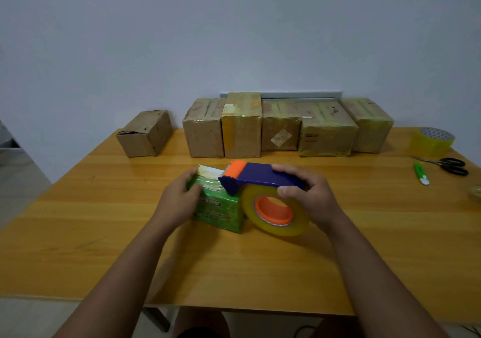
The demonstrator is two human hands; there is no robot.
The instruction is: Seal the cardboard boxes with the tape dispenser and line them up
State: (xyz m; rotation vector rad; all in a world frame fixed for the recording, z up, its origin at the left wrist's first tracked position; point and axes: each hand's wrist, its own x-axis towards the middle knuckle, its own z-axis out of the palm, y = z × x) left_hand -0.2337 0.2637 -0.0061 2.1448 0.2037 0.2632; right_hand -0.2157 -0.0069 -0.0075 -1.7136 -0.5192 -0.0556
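**Taping the green box, mid-table**

The green box sits near the middle of the table, in front of me, and I judge I am partway through sealing it: the tape dispenser lies across its top with the orange blade end toward the box's far edge and the tape roll hanging off the right side.

My right hand wraps the blue handle, thumb on the near side, fingers over the top. My left hand grips the box's left end, fingers curled round its edge to steady it. Both forearms reach in from the near edge, converging on the box.

Next, I think, the dispenser must be drawn along the seam with steady downward pressure while the left hand keeps the box from sliding, then tilted to cut.

Behind, five taped boxes stand in a touching row against the wall; one brown box sits apart to their left, askew. A spare tape roll, scissors and a green cutter lie far right.
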